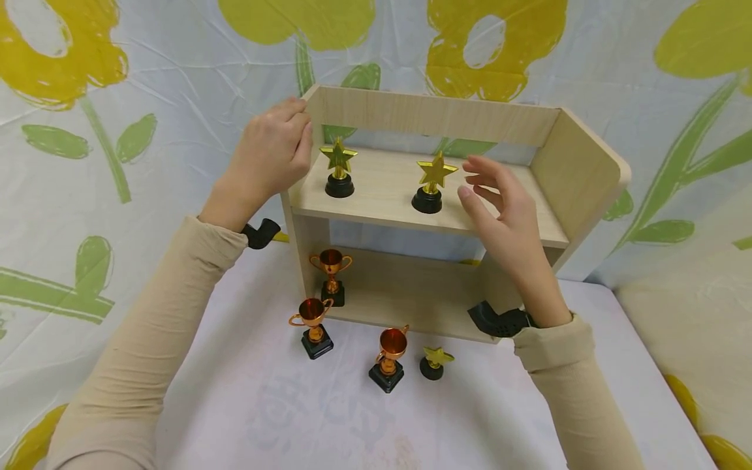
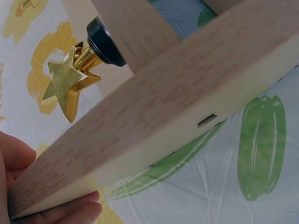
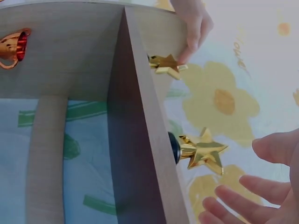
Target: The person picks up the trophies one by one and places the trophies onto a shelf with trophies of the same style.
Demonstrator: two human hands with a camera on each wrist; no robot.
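Note:
My left hand (image 1: 273,147) grips the left side panel (image 2: 140,102) of a small wooden shelf (image 1: 435,117), thumb on one face and fingers on the other. On the upper board stand two gold star trophies with round black bases: the left star trophy (image 1: 339,163) close to that hand, the other star trophy (image 1: 433,176) near the middle. Just right of the middle one, my right hand (image 1: 505,209) hovers with fingers spread and a gap to the star (image 3: 204,150); it holds nothing.
A bronze cup trophy (image 1: 331,274) stands on the lower board at the left. On the white table (image 1: 235,391) before the shelf are a cup trophy (image 1: 314,326), another cup trophy (image 1: 389,356) and a small star trophy (image 1: 435,362). Flower-print cloth (image 1: 176,59) hangs behind.

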